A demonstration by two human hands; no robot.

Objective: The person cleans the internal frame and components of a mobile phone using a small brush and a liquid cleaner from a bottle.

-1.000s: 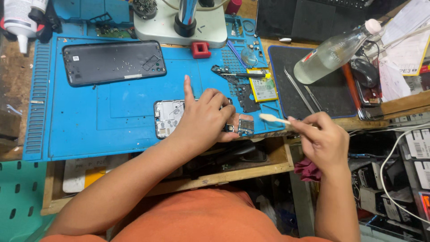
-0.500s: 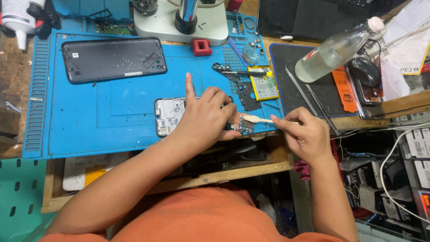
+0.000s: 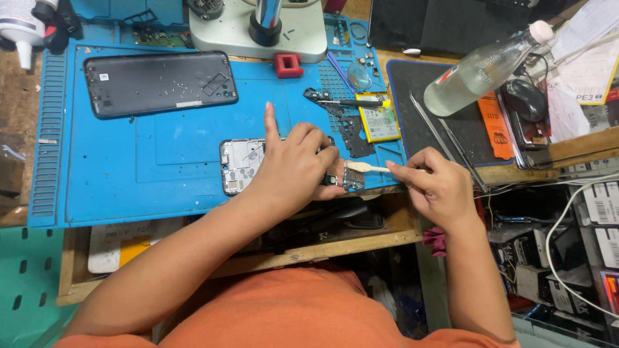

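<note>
Head view: opened phone (image 3: 242,164) lies on blue mat (image 3: 161,187).
Left hand (image 3: 293,164): grip pressed down on phone.
Right hand (image 3: 435,183): grip clamped on small brush (image 3: 361,167).
Risk: hard strokes could knock parts loose near the counter (image 3: 335,248) edge.

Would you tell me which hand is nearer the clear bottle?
Right. The right hand sits below the bottle, left of it; the left hand lies farther left, on the opened phone.

right hand (image 3: 433,185) | moved left toward left hand (image 3: 293,164) | brush (image 3: 356,167) now on circuit board (image 3: 345,180)
</note>
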